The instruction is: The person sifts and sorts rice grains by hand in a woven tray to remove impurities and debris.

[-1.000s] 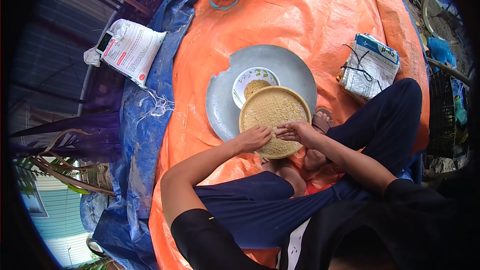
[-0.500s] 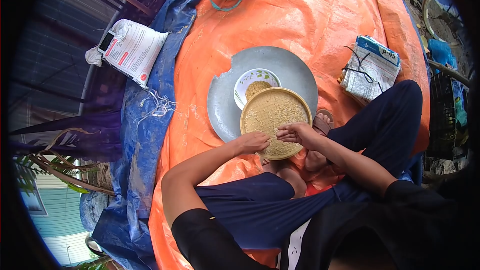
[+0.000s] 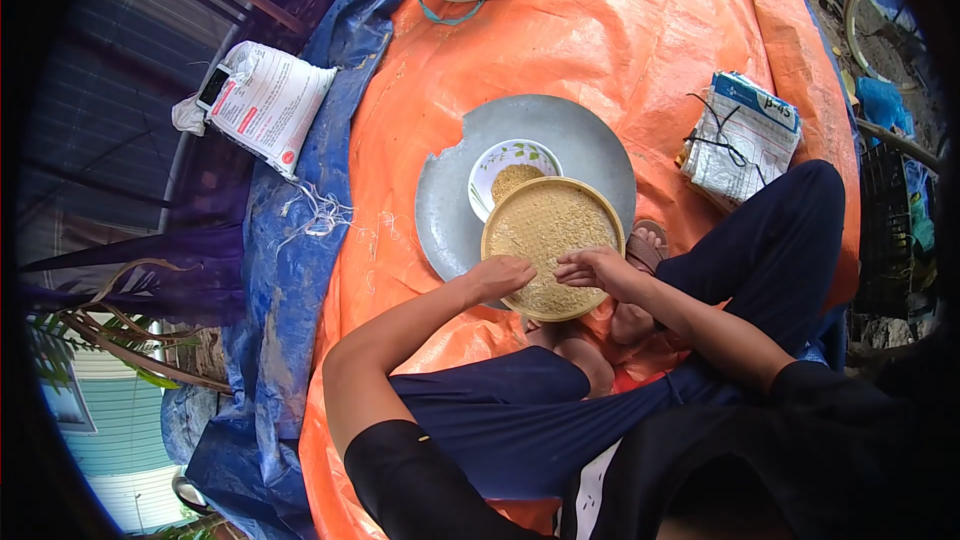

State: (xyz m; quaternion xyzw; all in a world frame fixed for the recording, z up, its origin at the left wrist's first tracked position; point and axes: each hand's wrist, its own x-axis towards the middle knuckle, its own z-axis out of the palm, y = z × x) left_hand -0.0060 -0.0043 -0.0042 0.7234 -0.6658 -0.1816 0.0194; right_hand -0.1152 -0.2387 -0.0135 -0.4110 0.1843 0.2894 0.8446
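Now the left hand half-curls, its hold unclear, and the right hand opens over the shallow round tray, plenty of grain left beneath them, a smaller heap in the floral bowl just beyond.

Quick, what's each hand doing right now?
Left hand: fingers bent, over the round tray's near-left side; whether it pinches anything can't be told.
Right hand: loosely open, fingers extended over the grain, nothing visible in it.
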